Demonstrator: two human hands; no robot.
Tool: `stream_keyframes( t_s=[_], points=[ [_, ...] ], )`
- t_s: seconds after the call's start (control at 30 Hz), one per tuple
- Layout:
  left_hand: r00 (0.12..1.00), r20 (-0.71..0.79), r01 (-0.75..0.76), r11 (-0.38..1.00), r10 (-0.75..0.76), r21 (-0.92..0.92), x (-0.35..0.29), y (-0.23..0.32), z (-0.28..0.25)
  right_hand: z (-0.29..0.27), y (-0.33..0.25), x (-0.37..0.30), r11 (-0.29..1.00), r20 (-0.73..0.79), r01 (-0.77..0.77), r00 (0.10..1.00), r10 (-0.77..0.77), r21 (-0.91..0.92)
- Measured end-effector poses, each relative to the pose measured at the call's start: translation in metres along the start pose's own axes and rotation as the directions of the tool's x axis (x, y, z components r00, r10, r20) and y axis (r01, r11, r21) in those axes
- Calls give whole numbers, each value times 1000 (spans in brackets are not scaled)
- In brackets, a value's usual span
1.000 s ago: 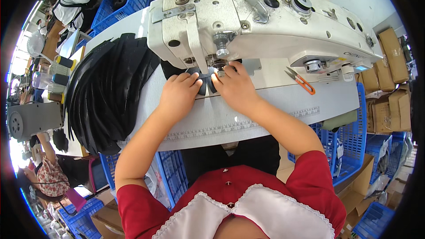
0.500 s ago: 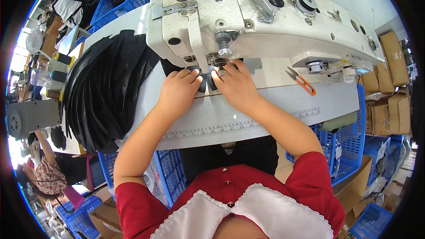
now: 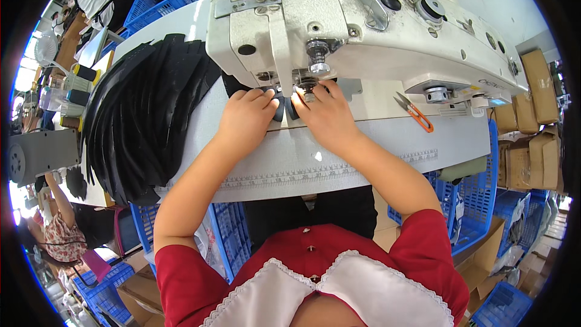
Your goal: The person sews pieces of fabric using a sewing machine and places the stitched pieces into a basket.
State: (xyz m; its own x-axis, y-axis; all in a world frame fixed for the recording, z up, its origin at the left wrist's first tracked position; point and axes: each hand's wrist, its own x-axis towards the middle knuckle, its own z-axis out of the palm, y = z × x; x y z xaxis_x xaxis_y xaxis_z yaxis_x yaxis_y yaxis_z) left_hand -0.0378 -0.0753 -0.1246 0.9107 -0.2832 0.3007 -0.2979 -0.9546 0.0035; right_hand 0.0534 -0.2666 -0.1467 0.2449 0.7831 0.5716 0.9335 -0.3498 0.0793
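A white sewing machine stands before me, and both my hands are close under its needle area. My left hand has its fingers bent and pressed together on a black piece of material. From the other side, my right hand grips the same piece near the presser foot, fingers curled. Only small dark parts of that piece show between the hands; the fingers and the machine head hide the rest. To the left of my left hand lies a big fanned stack of black strips.
Orange-handled thread snips lie on the machine bed at the right. A printed ruler scale runs along the pale table's front. Blue plastic crates and cardboard boxes stand at the right. Thread cones and a seated person are at the left.
The whole view has shifted slightly, so the machine appears a little farther right. Both hands keep nearly the same hold on the black piece at the needle area.
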Motion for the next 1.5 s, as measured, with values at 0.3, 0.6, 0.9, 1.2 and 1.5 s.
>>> stream_keyframes(
  t_s=[0.3, 0.6, 0.9, 1.2, 1.5],
  points=[
    [999, -41, -31, 999, 31, 12, -4, 0, 1, 0, 1, -1, 1000, 12, -11, 1000, 11, -8],
    [990, -144, -23, 988, 1, -150, 5, -4, 5, -2, 0, 0, 999, -2, -26, 1000, 26, 29],
    [986, -150, -70, 997, 73, 23, 7, -8, 12, 2, 5, -3, 991, 47, -61, 997, 56, 117],
    [992, -114, -51, 995, 61, 86, 7, -16, 21, 4, 8, -1, 977, 78, -108, 992, 95, 183],
    [997, -80, 8, 999, -5, 34, 15, -26, 25, 9, 11, -2, 974, 52, -110, 993, 102, 199]
  ],
)
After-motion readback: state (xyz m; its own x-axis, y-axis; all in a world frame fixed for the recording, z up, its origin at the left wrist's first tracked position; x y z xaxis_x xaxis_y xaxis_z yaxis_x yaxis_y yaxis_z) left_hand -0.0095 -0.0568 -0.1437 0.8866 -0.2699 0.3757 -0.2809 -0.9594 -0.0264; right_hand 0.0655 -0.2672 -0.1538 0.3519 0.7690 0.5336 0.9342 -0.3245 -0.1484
